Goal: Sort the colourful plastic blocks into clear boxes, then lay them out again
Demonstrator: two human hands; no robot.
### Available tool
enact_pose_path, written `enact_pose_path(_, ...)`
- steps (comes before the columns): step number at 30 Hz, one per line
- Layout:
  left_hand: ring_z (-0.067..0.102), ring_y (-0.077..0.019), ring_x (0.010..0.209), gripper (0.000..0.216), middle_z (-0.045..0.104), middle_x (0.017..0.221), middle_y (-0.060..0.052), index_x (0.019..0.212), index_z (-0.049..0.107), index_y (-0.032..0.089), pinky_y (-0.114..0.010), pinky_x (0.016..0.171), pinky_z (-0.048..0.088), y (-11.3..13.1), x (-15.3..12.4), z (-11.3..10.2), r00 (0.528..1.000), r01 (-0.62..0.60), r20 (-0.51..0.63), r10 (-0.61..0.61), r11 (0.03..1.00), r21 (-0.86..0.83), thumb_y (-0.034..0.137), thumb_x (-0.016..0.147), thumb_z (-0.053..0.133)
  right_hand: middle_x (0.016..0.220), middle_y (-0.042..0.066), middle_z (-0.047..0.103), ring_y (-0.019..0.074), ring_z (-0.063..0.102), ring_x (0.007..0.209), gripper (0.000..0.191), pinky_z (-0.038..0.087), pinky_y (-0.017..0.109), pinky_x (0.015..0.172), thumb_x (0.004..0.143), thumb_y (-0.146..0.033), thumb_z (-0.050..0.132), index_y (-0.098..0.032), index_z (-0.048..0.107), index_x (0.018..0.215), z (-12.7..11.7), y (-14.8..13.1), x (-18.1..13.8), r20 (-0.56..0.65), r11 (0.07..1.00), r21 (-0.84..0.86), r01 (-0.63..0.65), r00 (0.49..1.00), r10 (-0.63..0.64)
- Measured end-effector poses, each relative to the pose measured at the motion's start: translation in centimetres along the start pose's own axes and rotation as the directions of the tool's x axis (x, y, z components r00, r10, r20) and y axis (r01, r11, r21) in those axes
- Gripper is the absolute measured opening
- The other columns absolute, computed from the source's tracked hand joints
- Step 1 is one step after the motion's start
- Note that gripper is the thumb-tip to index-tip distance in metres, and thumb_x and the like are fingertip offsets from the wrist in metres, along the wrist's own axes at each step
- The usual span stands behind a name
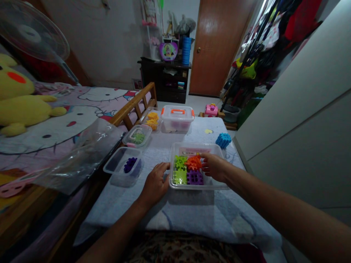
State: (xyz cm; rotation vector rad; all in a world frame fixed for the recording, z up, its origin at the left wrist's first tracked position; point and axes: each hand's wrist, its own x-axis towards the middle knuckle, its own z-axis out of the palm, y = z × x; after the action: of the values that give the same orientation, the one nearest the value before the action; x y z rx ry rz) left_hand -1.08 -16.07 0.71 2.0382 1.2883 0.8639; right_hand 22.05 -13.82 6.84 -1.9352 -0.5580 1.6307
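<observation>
A clear plastic tray (175, 148) sits on the cloth-covered table (192, 212) in front of me. Inside it lie green blocks (179, 170), a purple block (195, 178) and an orange block (193, 163). My right hand (215, 167) is inside the tray, fingers pinching the orange block. My left hand (155, 184) rests flat on the table, touching the tray's left wall. A smaller clear tub (116, 166) to the left holds purple blocks (129, 164).
Further back stand a tub with green pieces (138, 137), one with yellow pieces (152, 119), and a lidded box with orange clips (177, 117). A blue block (223, 140) lies loose at the right. A bed with a yellow plush (19, 98) runs along the left.
</observation>
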Motion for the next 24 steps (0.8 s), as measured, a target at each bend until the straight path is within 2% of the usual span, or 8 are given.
enact_pose_path(4, 0.064, -0.0254, 0.102, 0.029, 0.07, 0.104, -0.008, 0.103, 0.064, 0.022, -0.04, 0.092, 0.052, 0.14, -0.03, 0.14, 1.0, 0.013, -0.003, -0.013, 1.0, -0.018, 0.02, 0.077, 0.051, 0.07, 0.0, 0.055, 0.0124, 0.047, 0.056, 0.016, 0.032, 0.027, 0.058, 0.088, -0.034, 0.053, -0.019, 0.056, 0.083, 0.18, 0.22, 0.29, 0.04, 1.0, -0.007, 0.011, 0.999, -0.011)
enact_pose_path(10, 0.064, -0.0251, 0.1, 0.029, 0.07, 0.105, -0.008, 0.104, 0.062, 0.021, -0.04, 0.09, 0.052, 0.53, 0.01, 0.21, 0.998, 0.052, 0.023, -0.052, 0.998, -0.022, 0.021, 0.078, 0.051, 0.087, 0.003, 0.067, 0.0148, 0.057, 0.069, 0.019, 0.04, 0.029, 0.068, 0.092, -0.032, 0.048, -0.019, 0.061, 0.095, 0.56, 0.11, -0.51, 0.128, 1.0, 0.006, 0.028, 0.991, -0.028)
enact_pose_path(17, 0.064, -0.0245, 0.103, 0.029, 0.069, 0.109, -0.009, 0.108, 0.061, 0.019, -0.04, 0.092, 0.051, 0.81, -0.05, 0.21, 0.998, 0.053, 0.042, -0.052, 0.998, -0.025, 0.022, 0.081, 0.049, 0.092, 0.005, 0.069, 0.0167, 0.061, 0.075, 0.02, 0.043, 0.032, 0.074, 0.089, -0.033, 0.051, -0.02, 0.062, 0.1, 0.47, 0.66, 0.27, 0.163, 0.999, 0.024, 0.049, 0.985, -0.052)
enact_pose_path(24, 0.065, -0.0238, 0.101, 0.033, 0.07, 0.108, -0.008, 0.109, 0.061, 0.019, -0.039, 0.091, 0.051, 0.65, 0.05, 0.28, 0.998, 0.062, 0.031, -0.062, 0.998, -0.003, 0.022, 0.079, 0.05, 0.091, 0.003, 0.069, 0.016, 0.06, 0.075, 0.02, 0.042, 0.031, 0.074, 0.092, -0.031, 0.047, -0.02, 0.061, 0.099, 0.73, 0.42, -0.03, 0.142, 0.998, -0.002, 0.059, 0.988, -0.058)
